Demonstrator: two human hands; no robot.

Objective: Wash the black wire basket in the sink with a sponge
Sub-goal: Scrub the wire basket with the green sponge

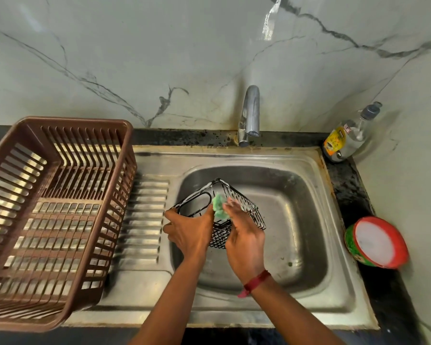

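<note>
The black wire basket [244, 207] is tilted on its side above the left part of the steel sink [296, 195], with soap foam on its wires. My left hand [188, 231] grips its near left rim. My right hand [244, 235] holds a green sponge [219, 206] and presses it against the inside of the basket. A red thread band circles my right wrist. The basket's lower part is partly hidden behind both hands.
A brown plastic dish rack [52, 220] stands on the ribbed drainboard [144, 220] at left. The tap [249, 113] at the back runs no water. A clear dish soap bottle [348, 135] and a red-rimmed tub of white paste [376, 242] sit on the black counter at right.
</note>
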